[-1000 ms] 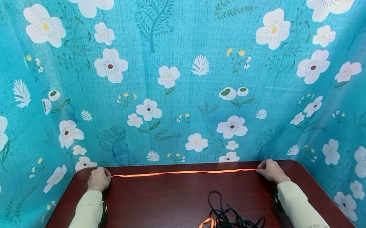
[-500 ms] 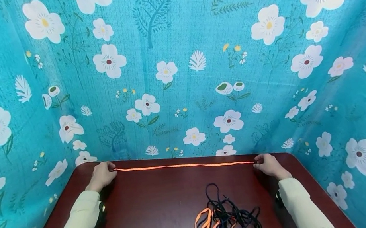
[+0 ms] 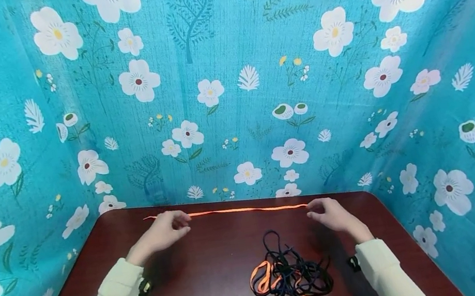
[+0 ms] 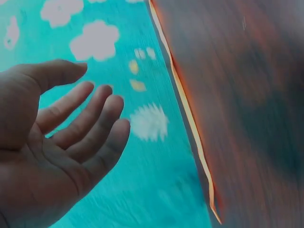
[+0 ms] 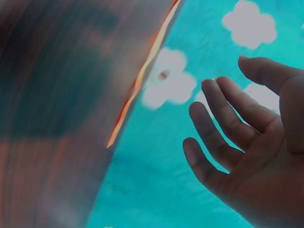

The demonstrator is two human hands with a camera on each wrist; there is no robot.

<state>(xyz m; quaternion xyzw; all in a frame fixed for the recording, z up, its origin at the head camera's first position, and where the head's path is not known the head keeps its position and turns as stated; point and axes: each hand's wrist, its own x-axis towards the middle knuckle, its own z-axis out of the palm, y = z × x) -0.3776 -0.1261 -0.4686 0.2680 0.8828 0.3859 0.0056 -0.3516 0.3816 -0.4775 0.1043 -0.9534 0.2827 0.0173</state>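
An orange shoelace (image 3: 238,210) lies stretched almost straight along the far edge of the dark red table. My left hand (image 3: 164,232) hovers near its left part, fingers loosely bent and holding nothing; the lace's left tip shows beyond the hand. Near the lace's other end is my right hand (image 3: 331,213), also loosely bent and without anything in its grasp. Both wrist views show the left palm (image 4: 71,137) and the right palm (image 5: 247,142) facing the camera, apart from the lace.
A tangled pile of black cords (image 3: 293,269) lies on the table nearer the front, right of the middle. Another orange lace (image 3: 264,279) is mixed into it. Blue flowered cloth (image 3: 210,95) hangs around the table (image 3: 203,279) at the back and sides.
Both hands have let go of the orange lace's ends and moved inward, towards each other. The lace stays along the far edge. The head view has shifted slightly.
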